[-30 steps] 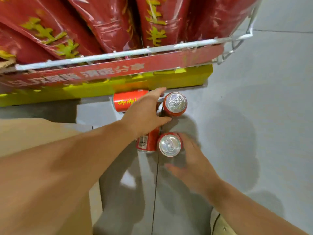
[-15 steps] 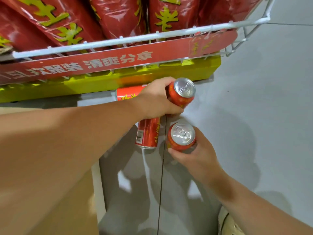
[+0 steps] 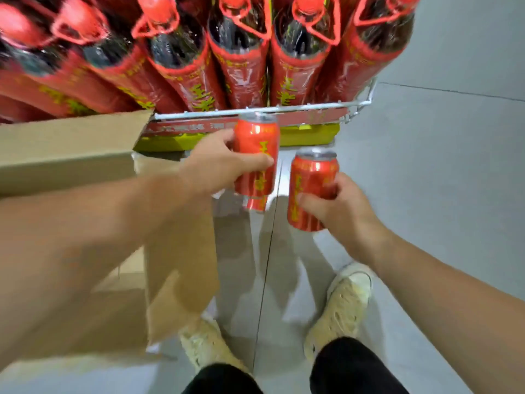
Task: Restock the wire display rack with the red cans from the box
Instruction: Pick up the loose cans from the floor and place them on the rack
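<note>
My left hand (image 3: 216, 166) grips an upright red can (image 3: 257, 149) with yellow characters, held in front of the wire rack's lower rail (image 3: 284, 108). To its right and slightly lower, my right hand (image 3: 335, 206) holds a second red can (image 3: 308, 183), also upright. Both cans are off the floor. A third red can (image 3: 255, 202) lies on the grey floor, mostly hidden behind the left-hand can. The cardboard box (image 3: 68, 149) stands at the left, its flaps open, under my left forearm.
The white wire rack holds rows of large red-wrapped bottles (image 3: 241, 66) above a red price strip and a yellow base (image 3: 309, 135). My two pale shoes (image 3: 346, 302) stand on the grey floor below. Bare floor stretches to the right of the rack.
Both hands have lifted their cans off the floor and upright, and the view has pulled back and up, now showing the bottles, the box and my feet.
</note>
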